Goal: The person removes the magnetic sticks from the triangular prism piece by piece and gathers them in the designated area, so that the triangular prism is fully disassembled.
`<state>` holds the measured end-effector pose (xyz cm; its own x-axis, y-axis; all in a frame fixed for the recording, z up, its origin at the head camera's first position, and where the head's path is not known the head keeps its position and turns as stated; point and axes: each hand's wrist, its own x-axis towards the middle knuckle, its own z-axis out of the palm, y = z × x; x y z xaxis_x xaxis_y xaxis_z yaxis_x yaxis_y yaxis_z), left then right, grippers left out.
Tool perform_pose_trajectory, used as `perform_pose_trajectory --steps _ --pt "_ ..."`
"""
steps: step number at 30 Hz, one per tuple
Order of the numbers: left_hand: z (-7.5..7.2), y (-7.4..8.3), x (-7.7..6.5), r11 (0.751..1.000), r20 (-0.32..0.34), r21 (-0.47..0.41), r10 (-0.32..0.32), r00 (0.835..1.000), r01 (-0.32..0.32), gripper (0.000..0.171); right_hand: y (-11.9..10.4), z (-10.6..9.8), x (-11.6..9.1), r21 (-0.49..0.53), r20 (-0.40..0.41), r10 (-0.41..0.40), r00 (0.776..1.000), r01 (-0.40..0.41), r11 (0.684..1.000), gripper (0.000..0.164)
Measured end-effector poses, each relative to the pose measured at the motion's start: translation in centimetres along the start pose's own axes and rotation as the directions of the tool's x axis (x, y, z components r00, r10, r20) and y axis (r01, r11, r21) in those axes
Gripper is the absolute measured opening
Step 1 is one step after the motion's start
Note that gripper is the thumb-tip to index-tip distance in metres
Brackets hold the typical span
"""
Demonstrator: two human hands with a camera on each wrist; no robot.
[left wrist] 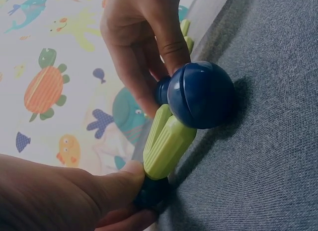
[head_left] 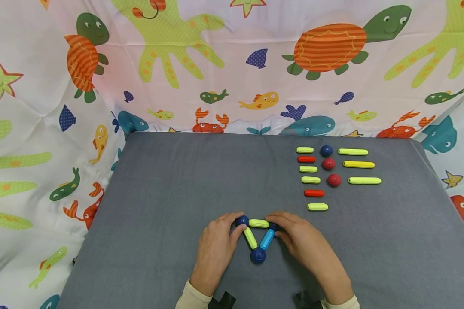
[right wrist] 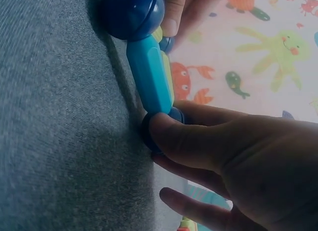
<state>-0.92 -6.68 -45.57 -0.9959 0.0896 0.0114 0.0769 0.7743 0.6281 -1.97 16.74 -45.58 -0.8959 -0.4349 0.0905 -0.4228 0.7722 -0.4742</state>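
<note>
A triangle of short rods and balls lies on the grey cloth near the front middle. Its sides are a yellow-green rod at the back, another yellow-green rod on the left and a light blue rod on the right. My left hand pinches the blue ball at the back left corner between thumb and fingers. At the back right corner my right hand pinches another blue ball, mostly covered by the fingers in the head view. The front blue ball is untouched.
At the back right lie a column of short yellow-green and red rods, a blue ball, two red balls and a column of longer yellow and yellow-green rods. A sea-animal print curtain hangs behind the grey table.
</note>
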Motion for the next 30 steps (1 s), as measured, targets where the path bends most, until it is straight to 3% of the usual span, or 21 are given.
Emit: perform_pose_trajectory --steps 20,30 --pt "0.12 -0.13 -0.21 1.0 -0.008 0.002 0.02 1.0 -0.02 0.033 -0.27 0.3 -0.37 -0.109 -0.032 0.023 0.999 -0.027 0.994 0.043" --pt "0.11 -0.22 -0.1 1.0 -0.003 0.012 0.013 1.0 -0.013 0.033 0.27 0.48 -0.62 -0.101 -0.112 -0.019 0.994 0.008 0.995 0.038"
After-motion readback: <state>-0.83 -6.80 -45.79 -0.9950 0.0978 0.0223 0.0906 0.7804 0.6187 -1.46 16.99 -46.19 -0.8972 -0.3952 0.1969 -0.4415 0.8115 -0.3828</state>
